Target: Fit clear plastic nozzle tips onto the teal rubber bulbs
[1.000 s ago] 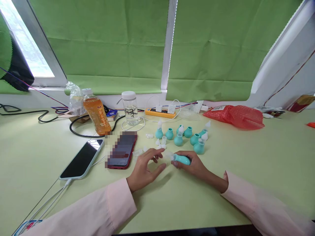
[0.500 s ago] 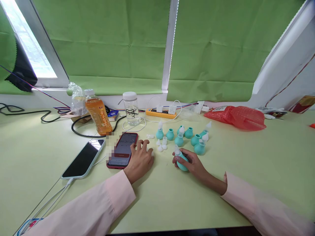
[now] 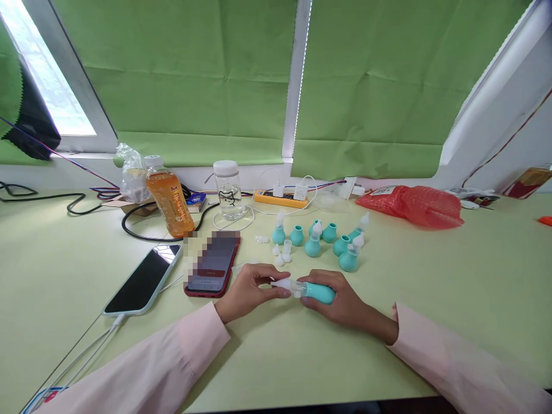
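Note:
My right hand (image 3: 334, 297) is closed around a teal squeeze bulb (image 3: 321, 292), which lies sideways with a clear collar (image 3: 297, 287) pointing left. Thumb and fingers of my left hand (image 3: 254, 289) pinch a white pointed nozzle tip (image 3: 282, 283) at the collar's open end. The tip and the collar meet in line; how deep the tip sits I cannot tell. Behind the hands stand several more teal bulbs (image 3: 313, 246), some bare and some with clear collars and white tips. Small loose white tips (image 3: 280, 260) and a clear collar (image 3: 287, 247) lie left of them.
A red-cased phone (image 3: 213, 270) lies close to my left hand, with a second phone (image 3: 142, 282) farther left. Behind them stand an orange drink bottle (image 3: 170, 201) and a clear jar (image 3: 229, 195). An orange power strip (image 3: 280, 199) and red bubble wrap (image 3: 414, 207) line the back.
My left hand has come right from beside the red-cased phone and now holds a white tip at the bulb's collar. My right hand has turned the bulb from upright-leaning to sideways.

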{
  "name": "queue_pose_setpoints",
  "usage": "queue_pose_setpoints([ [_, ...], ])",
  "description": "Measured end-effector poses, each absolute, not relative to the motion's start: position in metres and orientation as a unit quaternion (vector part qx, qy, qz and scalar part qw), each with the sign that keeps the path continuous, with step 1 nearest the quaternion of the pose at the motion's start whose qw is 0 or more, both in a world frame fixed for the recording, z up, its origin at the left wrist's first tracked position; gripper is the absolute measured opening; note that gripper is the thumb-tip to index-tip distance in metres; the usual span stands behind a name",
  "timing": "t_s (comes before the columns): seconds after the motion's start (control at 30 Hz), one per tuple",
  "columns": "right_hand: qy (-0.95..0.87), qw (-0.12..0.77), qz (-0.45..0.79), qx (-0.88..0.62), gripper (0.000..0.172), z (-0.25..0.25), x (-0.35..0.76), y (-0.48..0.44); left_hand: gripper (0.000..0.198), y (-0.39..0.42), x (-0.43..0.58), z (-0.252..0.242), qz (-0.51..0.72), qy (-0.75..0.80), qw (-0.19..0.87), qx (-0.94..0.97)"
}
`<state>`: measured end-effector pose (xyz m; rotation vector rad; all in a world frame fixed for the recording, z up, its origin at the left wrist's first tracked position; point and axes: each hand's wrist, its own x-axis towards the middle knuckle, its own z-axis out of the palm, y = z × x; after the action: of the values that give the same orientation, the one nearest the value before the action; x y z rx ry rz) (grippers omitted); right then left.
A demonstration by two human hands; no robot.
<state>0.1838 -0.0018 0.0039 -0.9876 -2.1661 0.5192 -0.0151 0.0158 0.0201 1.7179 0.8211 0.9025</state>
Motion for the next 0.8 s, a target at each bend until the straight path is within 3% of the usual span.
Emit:
queue_pose_setpoints([
  [0.23,-0.870,0.289,0.191,-0.352,0.018,0.0091,0.1855,-0.0052,0.026,0.0228,-0.0196,0.0222,0.257,0.352,0.551,0.711],
  [0.57,-0.921,0.210,0.068,-0.320,0.020,0.0116,0.1875,-0.0085,0.025,0.0171,-0.0180,0.0223,0.212,0.350,0.423,0.809],
  [0.8,-0.910,0.228,0.114,-0.327,0.014,0.0131,0.1870,-0.0109,0.021,0.0135,-0.0160,0.0179,0.235,0.358,0.522,0.738],
])
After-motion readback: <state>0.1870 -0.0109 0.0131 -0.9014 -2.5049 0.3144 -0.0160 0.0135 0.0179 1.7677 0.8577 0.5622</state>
